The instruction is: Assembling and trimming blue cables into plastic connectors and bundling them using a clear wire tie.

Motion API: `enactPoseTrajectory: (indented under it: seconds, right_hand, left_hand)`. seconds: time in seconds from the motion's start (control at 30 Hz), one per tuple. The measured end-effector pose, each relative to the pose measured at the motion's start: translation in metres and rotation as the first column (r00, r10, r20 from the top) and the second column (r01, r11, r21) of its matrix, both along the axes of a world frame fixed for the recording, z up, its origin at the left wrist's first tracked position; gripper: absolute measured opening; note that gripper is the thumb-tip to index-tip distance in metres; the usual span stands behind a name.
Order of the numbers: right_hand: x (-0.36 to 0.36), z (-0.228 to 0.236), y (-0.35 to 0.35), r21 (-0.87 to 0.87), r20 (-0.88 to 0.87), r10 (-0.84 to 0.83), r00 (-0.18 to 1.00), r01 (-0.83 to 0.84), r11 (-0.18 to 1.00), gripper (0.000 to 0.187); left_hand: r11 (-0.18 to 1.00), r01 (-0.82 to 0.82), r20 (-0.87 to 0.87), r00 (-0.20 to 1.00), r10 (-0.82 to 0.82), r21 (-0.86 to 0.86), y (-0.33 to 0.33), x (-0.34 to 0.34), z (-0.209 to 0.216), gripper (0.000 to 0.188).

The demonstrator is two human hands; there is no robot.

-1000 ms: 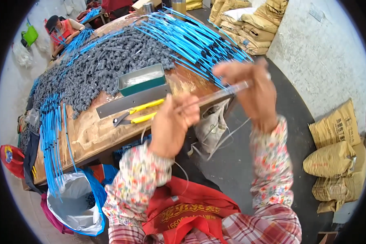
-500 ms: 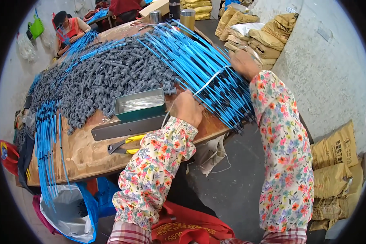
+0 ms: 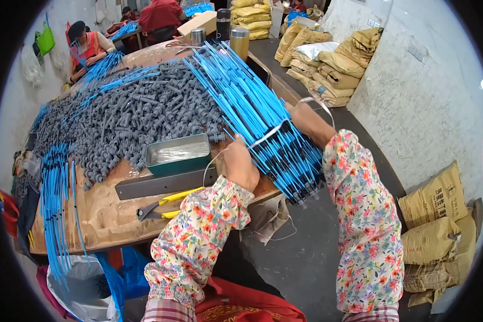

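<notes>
A large bundle of thin blue tubes (image 3: 250, 99) with black fittings toward its near end lies across the table's right edge. Around its near half runs a white strap (image 3: 267, 138). My left hand (image 3: 240, 167) is closed on the strap at the bundle's left side, and a pale tail curves away behind the fingers. On the far right side my right hand (image 3: 310, 123) is closed on the strap's other end, which loops up above the wrist. My fingertips are partly hidden against the tubes.
Grey plastic fittings (image 3: 139, 102) are heaped on the table. Closer to me are a green tin (image 3: 180, 163) of thin pale pieces, a grey metal bar (image 3: 161, 185) and yellow-handled cutters (image 3: 172, 204). More blue tubes (image 3: 56, 188) overhang the left edge. Another person (image 3: 91, 45) works at far left.
The bundle's near end has swung lower and slightly left in view. My right hand has shifted down and left, and a strap end now loops above it. My left hand still grips its end.
</notes>
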State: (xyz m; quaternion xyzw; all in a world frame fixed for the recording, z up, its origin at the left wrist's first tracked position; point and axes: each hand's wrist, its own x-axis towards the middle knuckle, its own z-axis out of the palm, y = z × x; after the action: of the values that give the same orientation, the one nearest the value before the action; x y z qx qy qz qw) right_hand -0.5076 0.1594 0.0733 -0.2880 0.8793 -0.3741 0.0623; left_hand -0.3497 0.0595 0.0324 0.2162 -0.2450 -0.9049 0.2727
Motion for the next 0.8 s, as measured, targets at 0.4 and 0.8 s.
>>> enactPoseTrajectory:
  seconds: [0.4,0.8]
  right_hand:
    - [0.129,0.01,0.137,-0.25,0.252,-0.031,0.967,0.096,0.963,0.038]
    - [0.3,-0.136,0.13,-0.531,0.48,-0.093,0.872,0.373,0.761,0.04]
  left_hand:
    - [0.488,0.324,0.276,0.946,-0.17,-0.81,0.068,0.145,0.026,0.036]
    - [0.945,0.172,0.104,0.983,-0.148,-0.278,0.089,0.238,-0.064,0.045]
